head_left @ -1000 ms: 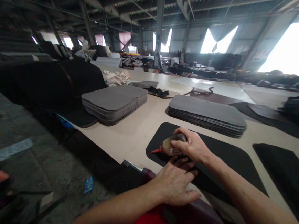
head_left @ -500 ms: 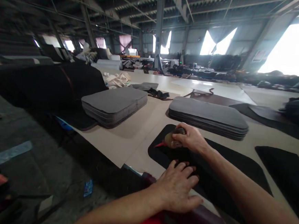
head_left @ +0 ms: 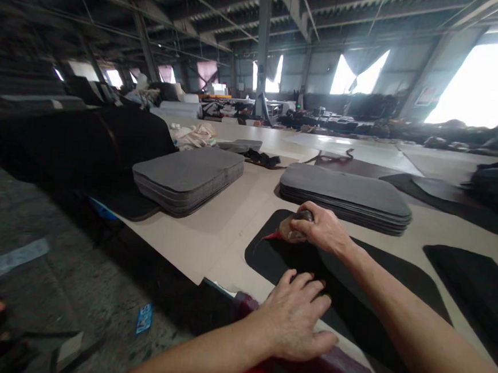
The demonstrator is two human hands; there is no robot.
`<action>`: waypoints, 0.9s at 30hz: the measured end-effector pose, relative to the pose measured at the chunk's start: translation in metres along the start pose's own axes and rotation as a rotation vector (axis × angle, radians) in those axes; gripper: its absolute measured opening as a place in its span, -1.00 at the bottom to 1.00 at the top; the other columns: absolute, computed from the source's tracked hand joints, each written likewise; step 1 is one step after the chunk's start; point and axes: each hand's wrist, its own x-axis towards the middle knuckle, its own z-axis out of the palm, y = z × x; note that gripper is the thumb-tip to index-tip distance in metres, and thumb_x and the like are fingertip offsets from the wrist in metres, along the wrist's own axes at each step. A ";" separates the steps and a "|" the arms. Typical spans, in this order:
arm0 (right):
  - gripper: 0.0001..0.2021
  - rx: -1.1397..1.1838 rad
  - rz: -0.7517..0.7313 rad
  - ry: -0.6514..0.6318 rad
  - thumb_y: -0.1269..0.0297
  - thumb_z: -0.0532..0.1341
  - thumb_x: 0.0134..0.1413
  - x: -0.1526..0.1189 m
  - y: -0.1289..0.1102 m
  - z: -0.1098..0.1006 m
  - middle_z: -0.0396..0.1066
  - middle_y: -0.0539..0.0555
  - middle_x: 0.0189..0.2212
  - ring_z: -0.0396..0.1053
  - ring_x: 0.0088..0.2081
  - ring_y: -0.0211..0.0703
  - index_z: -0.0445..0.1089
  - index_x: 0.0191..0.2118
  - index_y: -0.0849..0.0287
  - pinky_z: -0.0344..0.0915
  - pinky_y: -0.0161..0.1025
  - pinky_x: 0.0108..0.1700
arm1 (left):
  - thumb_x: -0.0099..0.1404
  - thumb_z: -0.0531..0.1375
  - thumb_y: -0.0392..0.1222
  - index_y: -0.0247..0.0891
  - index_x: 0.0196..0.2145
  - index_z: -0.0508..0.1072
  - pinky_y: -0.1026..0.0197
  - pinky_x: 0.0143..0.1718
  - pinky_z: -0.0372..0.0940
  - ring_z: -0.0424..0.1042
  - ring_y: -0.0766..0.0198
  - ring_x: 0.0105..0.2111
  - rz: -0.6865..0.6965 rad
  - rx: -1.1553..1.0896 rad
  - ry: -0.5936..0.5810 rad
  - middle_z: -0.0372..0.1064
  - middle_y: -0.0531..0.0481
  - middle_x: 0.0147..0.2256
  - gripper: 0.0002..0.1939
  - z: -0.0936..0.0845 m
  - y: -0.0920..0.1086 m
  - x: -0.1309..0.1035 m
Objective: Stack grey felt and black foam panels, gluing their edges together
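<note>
My right hand [head_left: 321,226] is wrapped round a brownish bottle [head_left: 291,230] with a red pointed nozzle. The bottle lies tilted, its tip pointing left, low over a black rounded mat [head_left: 401,274]. Near the tip a thin line shows on the mat's left end. My left hand [head_left: 297,314] rests palm down with fingers spread, its fingertips on the mat's front edge and nothing in it. Right behind the mat is a stack of grey rounded pieces [head_left: 346,188].
Another grey stack [head_left: 190,170] sits on the table [head_left: 210,238] at the left, beside a large black roll [head_left: 75,138]. A second black mat [head_left: 474,284] lies at the right. Light cloth [head_left: 196,135] and black scraps [head_left: 262,157] are behind.
The bottle in my right hand has tipped slightly, and its nozzle tip has moved a little right and up. My left hand has hardly moved. The view has shifted slightly.
</note>
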 end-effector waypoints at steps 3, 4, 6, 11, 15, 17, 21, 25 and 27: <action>-0.78 -0.058 -0.038 0.023 0.07 0.22 0.09 0.000 -0.003 0.000 0.46 0.02 -0.32 0.35 -0.29 -0.09 0.42 -0.22 0.07 0.10 -0.25 -0.33 | 0.40 0.04 0.21 -0.21 0.21 0.30 -0.29 0.31 -0.01 0.10 -0.08 0.29 -0.004 -0.001 0.005 0.20 -0.16 0.28 -0.40 0.002 0.000 -0.001; -0.78 -0.085 -0.050 0.042 0.07 0.22 0.10 0.001 -0.003 0.000 0.46 0.03 -0.30 0.36 -0.28 -0.08 0.41 -0.21 0.07 0.10 -0.24 -0.31 | 0.39 0.05 0.21 -0.21 0.22 0.30 -0.29 0.31 -0.02 0.10 -0.08 0.30 -0.005 0.001 0.009 0.20 -0.16 0.28 -0.40 0.003 0.000 -0.001; -0.78 -0.142 -0.055 0.077 0.06 0.21 0.12 0.006 -0.002 0.000 0.47 0.05 -0.26 0.37 -0.25 -0.05 0.40 -0.20 0.07 0.10 -0.23 -0.30 | 0.39 0.06 0.21 -0.21 0.22 0.29 -0.28 0.32 -0.02 0.09 -0.08 0.30 -0.008 0.005 0.018 0.21 -0.16 0.27 -0.40 0.004 0.000 -0.001; -0.75 -0.247 0.013 0.116 0.06 0.17 0.15 0.027 0.011 -0.001 0.48 0.10 -0.19 0.40 -0.20 0.00 0.39 -0.16 0.08 0.10 -0.21 -0.30 | 0.39 0.06 0.20 -0.21 0.23 0.28 -0.30 0.31 -0.01 0.07 -0.06 0.31 -0.010 -0.002 0.000 0.20 -0.15 0.29 -0.40 0.003 0.000 -0.001; -0.71 -0.300 0.057 0.137 0.04 0.14 0.17 0.044 0.020 0.000 0.47 0.15 -0.16 0.42 -0.17 0.04 0.39 -0.13 0.10 0.14 -0.19 -0.27 | 0.39 0.04 0.22 -0.21 0.24 0.26 -0.33 0.32 -0.03 0.06 -0.08 0.32 -0.009 -0.026 -0.023 0.16 -0.16 0.31 -0.38 0.001 0.000 0.000; -0.70 -0.312 0.080 0.137 0.04 0.13 0.18 0.050 0.023 0.000 0.47 0.18 -0.14 0.42 -0.14 0.06 0.40 -0.11 0.12 0.16 -0.19 -0.25 | 0.39 0.03 0.22 -0.21 0.24 0.27 -0.33 0.32 -0.04 0.06 -0.08 0.32 -0.014 -0.034 -0.025 0.16 -0.16 0.31 -0.38 0.001 0.000 0.000; -0.67 -0.324 0.116 0.125 0.03 0.13 0.18 0.058 0.028 -0.004 0.48 0.20 -0.12 0.43 -0.11 0.08 0.40 -0.08 0.14 0.20 -0.18 -0.23 | 0.38 0.06 0.20 -0.18 0.25 0.27 -0.32 0.33 -0.05 0.07 -0.08 0.32 -0.021 -0.046 -0.011 0.16 -0.15 0.31 -0.39 0.003 -0.001 0.000; -0.65 -0.336 0.125 0.103 0.03 0.14 0.14 0.059 0.029 -0.015 0.49 0.21 -0.11 0.44 -0.09 0.11 0.41 -0.08 0.14 0.21 -0.17 -0.23 | 0.37 0.09 0.19 -0.17 0.24 0.27 -0.33 0.33 -0.06 0.07 -0.07 0.32 -0.024 -0.042 -0.004 0.17 -0.14 0.31 -0.40 0.005 -0.002 0.000; -0.64 -0.335 0.133 0.096 0.04 0.15 0.12 0.058 0.030 -0.022 0.50 0.23 -0.11 0.44 -0.08 0.13 0.42 -0.06 0.15 0.21 -0.16 -0.23 | 0.37 0.09 0.19 -0.17 0.24 0.27 -0.32 0.33 -0.05 0.07 -0.06 0.32 -0.027 -0.036 0.003 0.18 -0.13 0.30 -0.40 0.006 -0.001 -0.001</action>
